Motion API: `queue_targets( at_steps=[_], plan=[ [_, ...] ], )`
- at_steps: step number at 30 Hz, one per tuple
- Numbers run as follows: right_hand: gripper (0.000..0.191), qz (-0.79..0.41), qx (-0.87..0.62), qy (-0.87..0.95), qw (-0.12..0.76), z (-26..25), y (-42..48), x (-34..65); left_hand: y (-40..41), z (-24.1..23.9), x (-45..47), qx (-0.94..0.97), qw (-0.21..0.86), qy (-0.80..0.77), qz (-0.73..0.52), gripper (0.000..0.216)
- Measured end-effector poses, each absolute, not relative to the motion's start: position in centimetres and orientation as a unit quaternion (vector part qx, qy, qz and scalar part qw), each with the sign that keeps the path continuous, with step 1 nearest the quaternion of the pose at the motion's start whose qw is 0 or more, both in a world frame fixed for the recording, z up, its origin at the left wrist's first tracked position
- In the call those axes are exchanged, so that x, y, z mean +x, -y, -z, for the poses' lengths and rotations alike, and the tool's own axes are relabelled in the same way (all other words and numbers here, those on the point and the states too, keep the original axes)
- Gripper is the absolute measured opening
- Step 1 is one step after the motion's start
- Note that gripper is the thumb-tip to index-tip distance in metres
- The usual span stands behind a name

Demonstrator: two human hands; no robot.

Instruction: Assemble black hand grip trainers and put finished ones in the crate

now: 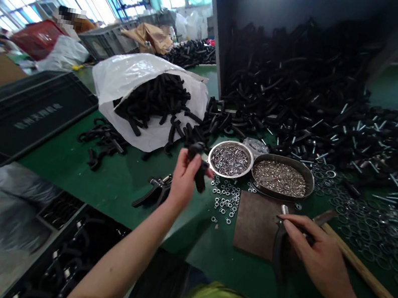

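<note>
My left hand (183,182) is closed around a black plastic clamp part (200,176), held above the green table. My right hand (322,256) is pinching a black curved plastic handle (279,256) with a silver threaded piece (284,210) at its top end. That handle is over a brown square plate (253,224). Left of the plate lie several small metal eyelets (227,197). Beside my left forearm rests another black clamp assembly (153,192) with metal bits. A hammer with a wooden handle (371,279) lies under and right of my right hand.
Behind the plate stand a round metal bowl (233,144) and an oval tin (279,194), both filled with small metal parts. A white sack (120,75) spills black parts. A large dark bin (218,35) lies tipped at the back. Metal rings (357,229) cover the right side.
</note>
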State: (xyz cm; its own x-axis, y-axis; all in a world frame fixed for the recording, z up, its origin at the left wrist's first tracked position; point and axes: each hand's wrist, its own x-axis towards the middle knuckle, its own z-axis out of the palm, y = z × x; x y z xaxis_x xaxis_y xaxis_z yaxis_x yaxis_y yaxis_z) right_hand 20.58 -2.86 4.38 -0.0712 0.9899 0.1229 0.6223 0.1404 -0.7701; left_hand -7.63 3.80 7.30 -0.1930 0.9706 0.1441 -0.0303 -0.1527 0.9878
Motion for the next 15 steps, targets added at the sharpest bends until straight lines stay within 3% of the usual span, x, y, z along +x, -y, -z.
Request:
queue_targets(
  at_steps=[2,5,8,15],
  plan=[
    [0.025,-0.278,-0.588,0.652,0.389,-6.2,3.3,19.1,-0.5,-7.0,-3.5,0.380,0.601,-0.446,-0.543,0.030],
    [0.021,-0.258,-0.560,0.652,0.441,-8.0,3.8,17.5,2.9,-6.4,0.7,0.313,0.719,-0.403,-0.472,0.053],
    [0.015,-0.228,-0.527,0.680,0.456,-8.5,4.2,16.9,4.2,-6.7,2.6,0.317,0.727,-0.389,-0.470,0.073],
    [0.009,-0.184,-0.482,0.736,0.439,-8.2,4.5,17.5,4.8,-8.4,3.2,0.435,0.650,-0.470,-0.409,0.066]
  ],
)
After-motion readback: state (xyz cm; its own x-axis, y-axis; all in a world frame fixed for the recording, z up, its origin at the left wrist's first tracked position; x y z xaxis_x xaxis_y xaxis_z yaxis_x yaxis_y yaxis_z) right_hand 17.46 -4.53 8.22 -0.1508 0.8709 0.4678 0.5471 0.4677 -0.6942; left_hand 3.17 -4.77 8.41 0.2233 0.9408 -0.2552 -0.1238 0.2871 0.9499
